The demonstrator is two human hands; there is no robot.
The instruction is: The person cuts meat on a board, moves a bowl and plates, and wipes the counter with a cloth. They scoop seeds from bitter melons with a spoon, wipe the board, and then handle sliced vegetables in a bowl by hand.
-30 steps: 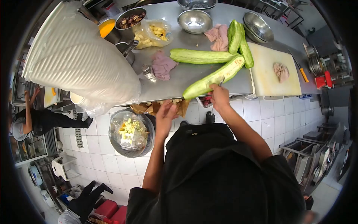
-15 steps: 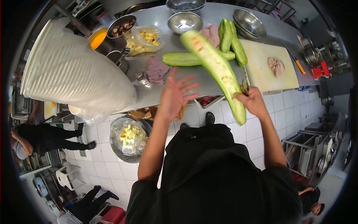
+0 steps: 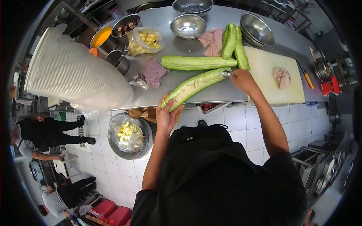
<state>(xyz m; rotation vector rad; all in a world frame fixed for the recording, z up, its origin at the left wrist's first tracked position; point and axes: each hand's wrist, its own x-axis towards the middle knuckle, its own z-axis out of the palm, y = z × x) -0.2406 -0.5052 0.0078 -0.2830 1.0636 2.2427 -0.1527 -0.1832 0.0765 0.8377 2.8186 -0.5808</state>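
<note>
My left hand (image 3: 166, 115) is closed round the near end of a halved long green gourd (image 3: 194, 88), its pale, hollowed cut face up. The gourd slants across the front of the steel counter. My right hand (image 3: 244, 80) grips a metal spoon (image 3: 226, 74), whose bowl is at the gourd's far end. Just behind lies another long gourd piece (image 3: 198, 63), green side up. Two more green gourd pieces (image 3: 229, 43) lean together near the cutting board. A pink cloth (image 3: 154, 72) and a small glass shaker (image 3: 138, 79) lie to the left.
On the white cutting board (image 3: 260, 84) lies a crumpled cloth (image 3: 281, 78); an orange-handled knife (image 3: 308, 80) is beside it. Steel bowls (image 3: 187, 27) stand behind. A tall wrapped stack (image 3: 75, 71) fills the left. Below is a lined bin (image 3: 113, 145). People are at left.
The halved gourd has come down from the air onto the counter, passing from my right hand's hold to my left. The spoon in my right hand is now at its far end.
</note>
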